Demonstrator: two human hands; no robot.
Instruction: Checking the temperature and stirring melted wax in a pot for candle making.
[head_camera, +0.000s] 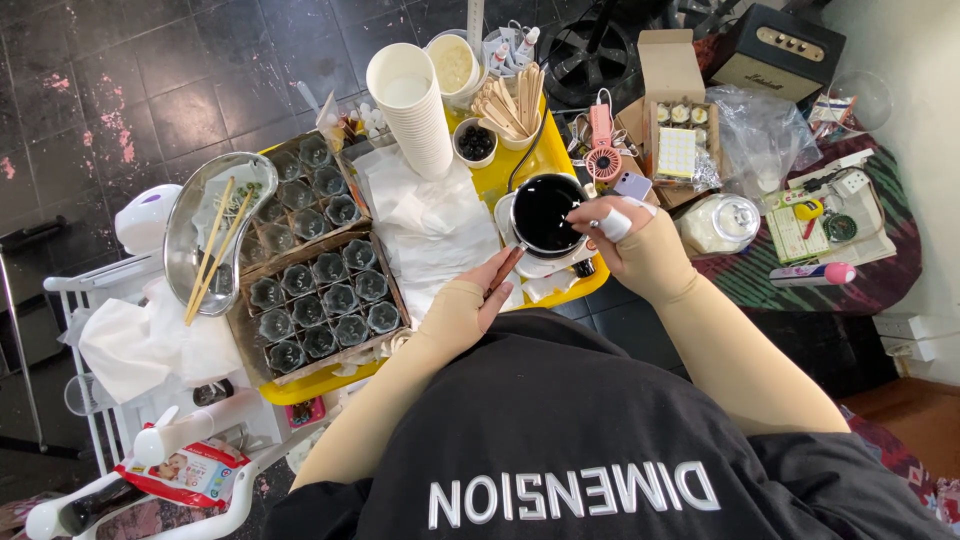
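Here the left hand, covered to the knuckles by a beige sleeve, has its fingers curled loosely around the brown wooden handle of a small round metal pot filled with dark, almost black liquid. The handle runs from the fingertips up to the pot's near rim, so the pot sits just beyond and to the right of that grasp. The right hand, also in a beige sleeve with white tape on two fingers, rests at the pot's right rim; its thumb and forefinger are drawn together there, though whether they pinch anything is too small to tell. The pot stands on a white base on a yellow plastic tray. To the left of the left hand lie crumpled white paper towels, and farther left a cardboard tray of small clear faceted glass cups. Above the pot stands a tall stack of white paper cups, with a holder of wooden sticks beside it.
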